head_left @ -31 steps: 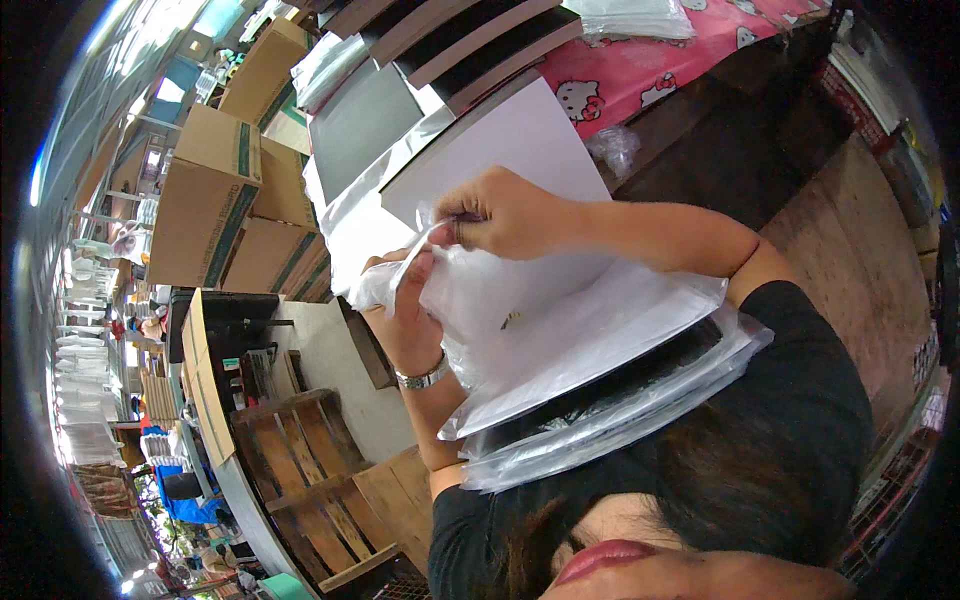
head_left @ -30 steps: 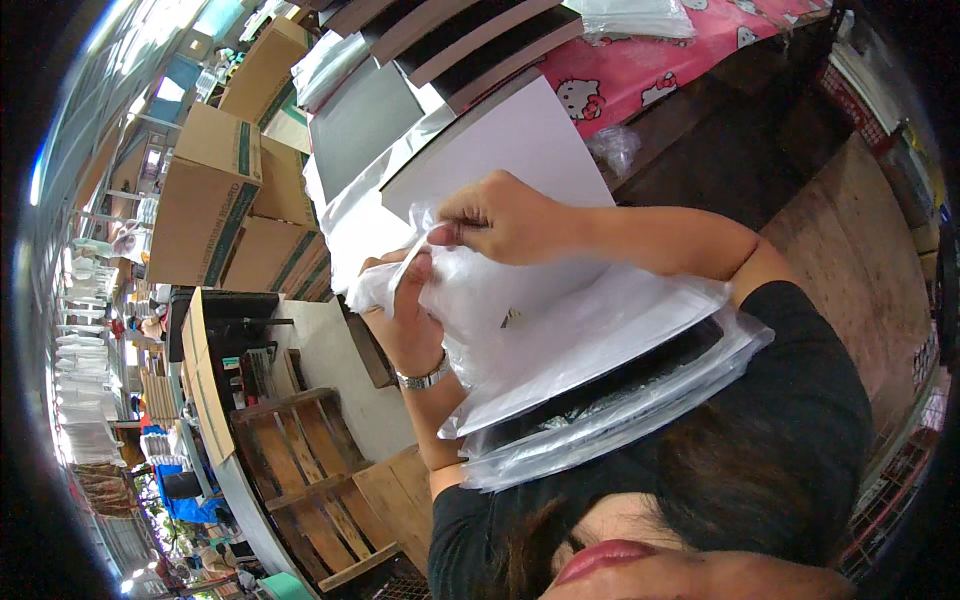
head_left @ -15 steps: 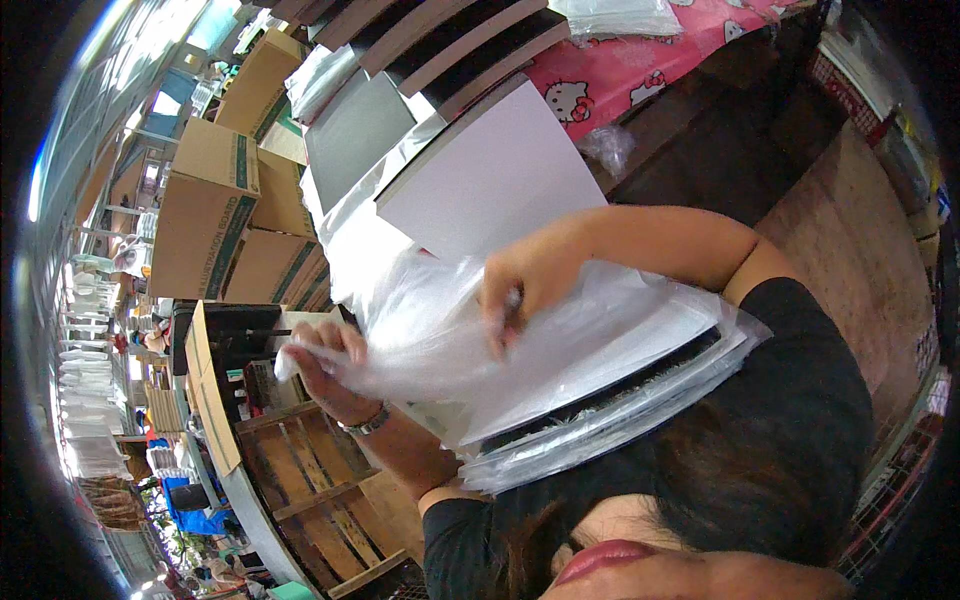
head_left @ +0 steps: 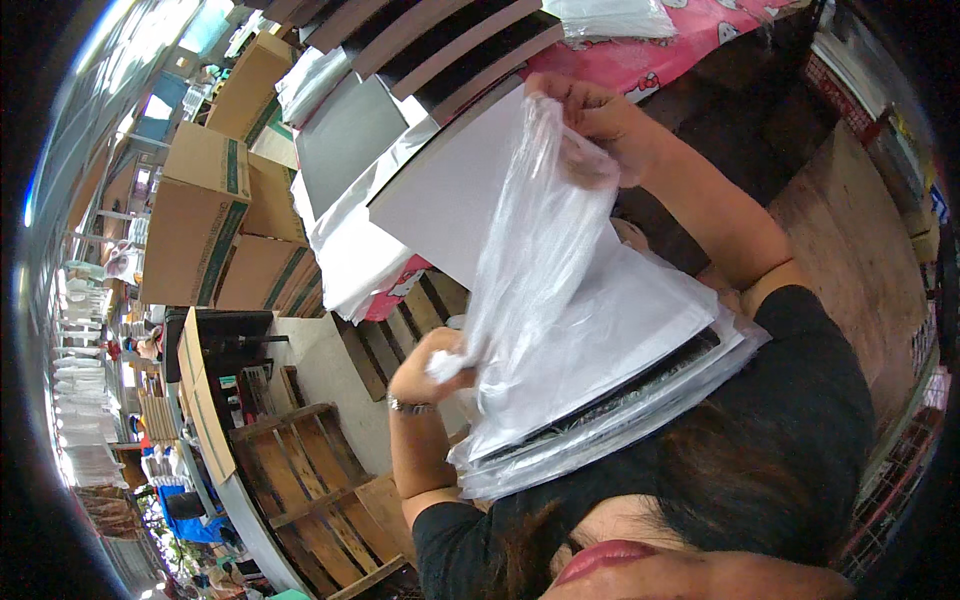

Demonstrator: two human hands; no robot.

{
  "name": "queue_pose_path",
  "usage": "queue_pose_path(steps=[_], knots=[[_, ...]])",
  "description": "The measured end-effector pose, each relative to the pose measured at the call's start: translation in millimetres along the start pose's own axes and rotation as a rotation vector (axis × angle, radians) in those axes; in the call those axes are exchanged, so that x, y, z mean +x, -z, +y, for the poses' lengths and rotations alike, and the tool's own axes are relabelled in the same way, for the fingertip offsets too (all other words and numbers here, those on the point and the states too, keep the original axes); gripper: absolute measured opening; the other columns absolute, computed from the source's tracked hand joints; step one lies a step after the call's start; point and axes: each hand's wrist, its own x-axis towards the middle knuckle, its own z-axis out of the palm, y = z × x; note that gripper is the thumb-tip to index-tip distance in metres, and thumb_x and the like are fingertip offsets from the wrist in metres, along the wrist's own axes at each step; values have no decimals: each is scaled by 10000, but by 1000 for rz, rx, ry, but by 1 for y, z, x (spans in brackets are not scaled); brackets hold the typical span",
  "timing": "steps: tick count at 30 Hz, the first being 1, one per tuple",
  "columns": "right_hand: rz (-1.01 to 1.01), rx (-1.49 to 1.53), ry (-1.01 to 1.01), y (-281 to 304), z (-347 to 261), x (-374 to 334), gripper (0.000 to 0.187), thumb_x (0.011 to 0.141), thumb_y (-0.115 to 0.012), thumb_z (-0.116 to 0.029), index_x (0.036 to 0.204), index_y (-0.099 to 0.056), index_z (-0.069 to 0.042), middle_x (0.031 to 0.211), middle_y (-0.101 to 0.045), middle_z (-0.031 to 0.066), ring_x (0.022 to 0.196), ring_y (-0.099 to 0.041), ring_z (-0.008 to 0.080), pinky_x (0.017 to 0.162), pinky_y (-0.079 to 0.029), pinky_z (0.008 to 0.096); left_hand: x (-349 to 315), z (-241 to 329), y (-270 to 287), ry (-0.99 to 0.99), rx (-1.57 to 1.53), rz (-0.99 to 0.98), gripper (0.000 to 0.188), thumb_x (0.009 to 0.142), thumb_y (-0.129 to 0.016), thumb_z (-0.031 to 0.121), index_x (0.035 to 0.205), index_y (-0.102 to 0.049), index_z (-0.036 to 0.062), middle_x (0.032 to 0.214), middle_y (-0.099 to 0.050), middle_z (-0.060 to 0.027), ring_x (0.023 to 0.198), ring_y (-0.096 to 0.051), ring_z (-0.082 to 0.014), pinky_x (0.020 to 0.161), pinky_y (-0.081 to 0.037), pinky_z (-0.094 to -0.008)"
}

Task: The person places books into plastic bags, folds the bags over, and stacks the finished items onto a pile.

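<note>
A person in a black top holds a clear plastic bag [head_left: 535,260] stretched between both hands over a stack of flat white boards [head_left: 620,340] that lies in front of the body. The right hand [head_left: 590,125] is raised at the far end, fingers pinched shut on the bag's upper edge, just over the corner of a large white sheet [head_left: 450,195] that leans on the pile. The left hand [head_left: 435,365], with a metal wristwatch [head_left: 410,405] on its wrist, is closed tight around the bag's bunched lower end, near the left edge of the stack. The bag hangs taut and slanted between the two grips, crossing over the white sheet and the top board. The lower boards in the stack are wrapped in clear film [head_left: 600,440].

Farther off, dark and light panels [head_left: 440,45] lie piled beside a pink patterned cloth [head_left: 690,45]. To the far left stand brown cardboard boxes [head_left: 200,220]. A wooden pallet [head_left: 300,470] lies on the floor at the near left, and wooden boards [head_left: 850,240] lie to the right.
</note>
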Motion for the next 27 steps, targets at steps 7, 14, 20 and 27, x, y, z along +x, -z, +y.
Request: queue_pose_path(steps=[7, 14, 20, 27], knots=[[-389, -421, -15, 6, -7, -9, 214, 804, -674, -156, 954, -594, -25, 718, -590, 1, 716, -604, 125, 713, -486, 262, -13, -9, 26, 180, -932, 184, 438, 707, -714, 244, 1046, -577, 3, 988, -622, -87, 839, -574, -140, 712, -470, -304], [36, -334, -81, 7, -14, -7, 294, 833, -649, -265, 1012, -595, -37, 732, -596, 6, 678, -582, 97, 620, -488, 246, 1, -23, 1, 253, -750, 85, 537, 752, -638, 310, 1152, -506, -23, 1158, -543, -173, 1004, -544, -224, 818, -470, -360], [-279, -659, 42, 40, -28, -8, 296, 800, -683, -234, 973, -591, -12, 786, -606, 30, 737, -589, 98, 662, -491, 249, 10, -18, -6, 89, -1048, 459, 443, 703, -659, 203, 1075, -583, -26, 1093, -605, -186, 1054, -571, -306, 941, -434, -448], [47, -325, 188, 29, -22, 5, 372, 808, -654, -198, 1141, -527, -94, 877, -575, -15, 683, -562, 77, 545, -466, 211, 18, -34, 18, 484, -623, 275, 250, 724, -666, 155, 903, -613, -10, 897, -650, -112, 776, -621, -214, 702, -508, -321]])
